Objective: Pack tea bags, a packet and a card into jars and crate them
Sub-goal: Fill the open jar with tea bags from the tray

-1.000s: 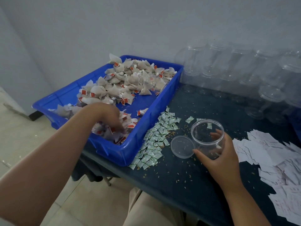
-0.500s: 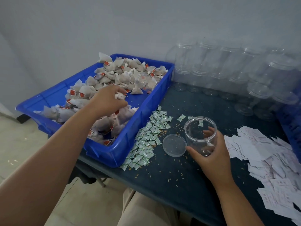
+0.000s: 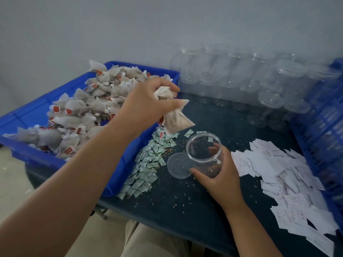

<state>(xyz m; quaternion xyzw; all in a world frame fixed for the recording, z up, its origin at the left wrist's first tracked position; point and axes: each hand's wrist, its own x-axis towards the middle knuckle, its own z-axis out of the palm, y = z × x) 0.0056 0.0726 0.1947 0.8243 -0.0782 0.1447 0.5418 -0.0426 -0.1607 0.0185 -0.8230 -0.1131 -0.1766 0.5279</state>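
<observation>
Transfer: tea bags [image 3: 176, 121] out of blue tray [image 3: 115, 182].
Left hand [image 3: 146, 106] clutches them, newly lifted; right hand [image 3: 220, 175] grips open jar [image 3: 198, 151] just below it, ready for drop.

wall [image 3: 130, 25]: plain pale grey, smooth and bare, filling the upper part of the view
floor [image 3: 11, 182]: pale beige, hard surface, seen at the lower left below the counter's edge
counter [image 3: 185, 206]: dark blue-green top, standing by the wall, near edge running on a slant
light: soft, even and rather dim; shadows faint
</observation>
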